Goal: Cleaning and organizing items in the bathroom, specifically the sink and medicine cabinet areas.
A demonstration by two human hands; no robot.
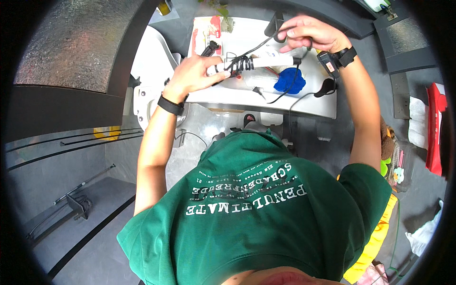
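Observation:
My left hand [199, 73] grips one end of a white rod-shaped appliance [265, 62], perhaps a hair styling iron, held level above a white countertop [231, 93]. Several turns of black power cord [245, 63] wrap around its middle. From the coils the cord slants up to my right hand [310, 34], where it passes between the slightly blurred fingers. The appliance's black end points right, below that hand. A loop of cord hangs down past a crumpled blue cloth [290, 81]. A plug [258, 92] shows near the counter's front edge.
A red and white box [206, 34] lies at the counter's back left, near a black object [210, 48]. To the left is a white toilet [153, 50]. A clear container [402, 167] and a red packet [434, 128] are at the right. Dark cabinets overhang both sides.

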